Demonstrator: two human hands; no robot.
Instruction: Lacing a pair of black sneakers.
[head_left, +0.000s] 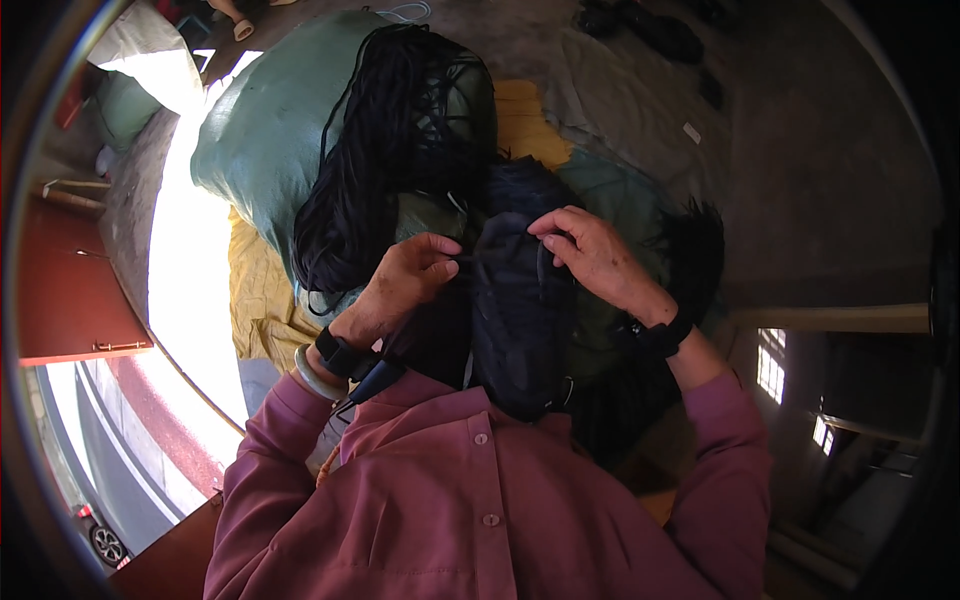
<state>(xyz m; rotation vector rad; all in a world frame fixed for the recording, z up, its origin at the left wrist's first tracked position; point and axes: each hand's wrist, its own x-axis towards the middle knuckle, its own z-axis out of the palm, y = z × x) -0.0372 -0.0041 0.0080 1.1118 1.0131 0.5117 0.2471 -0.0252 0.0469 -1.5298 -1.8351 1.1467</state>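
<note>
A black shoe (pixel 515 330) lies in my lap, its toe end toward me and its opening between my hands. On its left side my left hand (pixel 415 275) is closed in a pinch, with a thin dark shoelace running from the fingertips to the shoe. My right hand (pixel 590 255) pinches at the upper right edge of the opening, where a dark lace hangs down. The dark colours make the exact grip hard to see. A large bundle of black laces (pixel 375 150) drapes over a stuffed green sack (pixel 265 140) just beyond my left hand.
Yellow sacking (pixel 265 300) lies under the green sack. More black strands (pixel 695 260) hang to the right of my right hand. A grey cloth (pixel 630 110) covers part of the floor beyond. At the left are a red door panel (pixel 70 285) and a bright doorway.
</note>
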